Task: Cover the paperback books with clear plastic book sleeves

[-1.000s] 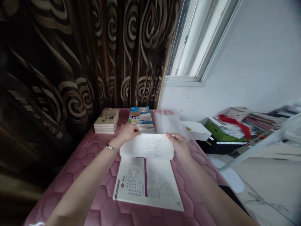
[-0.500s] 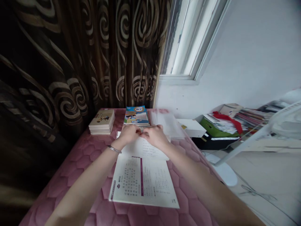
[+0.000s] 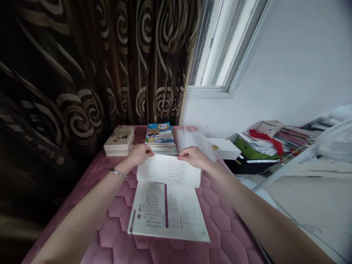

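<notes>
A printed book point(image 3: 184, 209) lies open on the pink quilted surface, its near page flat with dense text and a purple stripe. Its far part point(image 3: 167, 169) rises in a curve towards my hands. With fingers pinched, my left hand point(image 3: 139, 154) grips the far edge of that part near its left side. My right hand point(image 3: 194, 157) pinches the same edge further right, apart from the left one. A metal bracelet point(image 3: 119, 173) circles my left wrist. Just beyond the hands sits a pile of textbooks point(image 3: 159, 134) with a blue cover on top.
A stack of tan books point(image 3: 118, 141) stands at the far left of the pink surface point(image 3: 110, 205). Clear plastic sheets point(image 3: 192, 141) and a white box point(image 3: 226, 148) are at the far right. A white fan point(image 3: 297, 161) stands on the right; dark curtains point(image 3: 123, 73) hang behind.
My hands have moved apart along the book's far edge, the left one to the left and the right one to the right. The blue textbook's cover shows more fully.
</notes>
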A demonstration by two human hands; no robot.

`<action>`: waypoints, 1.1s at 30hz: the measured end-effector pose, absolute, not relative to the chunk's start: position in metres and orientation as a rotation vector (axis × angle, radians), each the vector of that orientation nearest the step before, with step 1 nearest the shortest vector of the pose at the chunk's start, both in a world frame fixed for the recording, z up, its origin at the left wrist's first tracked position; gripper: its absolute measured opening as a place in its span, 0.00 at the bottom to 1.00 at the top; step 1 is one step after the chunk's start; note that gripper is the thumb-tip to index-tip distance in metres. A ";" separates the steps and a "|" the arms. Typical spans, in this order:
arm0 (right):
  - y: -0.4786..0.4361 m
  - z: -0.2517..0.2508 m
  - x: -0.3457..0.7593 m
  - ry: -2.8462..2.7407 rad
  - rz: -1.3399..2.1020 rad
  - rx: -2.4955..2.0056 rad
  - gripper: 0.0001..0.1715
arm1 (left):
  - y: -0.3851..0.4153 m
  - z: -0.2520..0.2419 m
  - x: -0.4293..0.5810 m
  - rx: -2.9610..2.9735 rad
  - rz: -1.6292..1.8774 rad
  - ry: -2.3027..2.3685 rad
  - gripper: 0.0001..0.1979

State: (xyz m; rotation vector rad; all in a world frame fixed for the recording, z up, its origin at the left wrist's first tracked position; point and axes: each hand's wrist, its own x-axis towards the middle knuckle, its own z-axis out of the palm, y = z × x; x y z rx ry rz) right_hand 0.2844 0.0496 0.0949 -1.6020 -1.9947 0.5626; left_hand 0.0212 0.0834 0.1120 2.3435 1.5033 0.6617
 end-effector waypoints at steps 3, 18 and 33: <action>0.050 0.092 0.284 -2.002 0.546 -1.601 0.08 | 0.093 0.104 0.005 2.160 0.773 1.494 0.02; 0.119 0.036 0.280 -2.198 0.301 -1.981 0.09 | 0.059 0.041 0.053 2.394 0.820 1.575 0.12; 0.136 -0.004 0.267 -2.178 0.201 -2.154 0.12 | 0.037 -0.029 0.066 2.626 0.303 1.529 0.28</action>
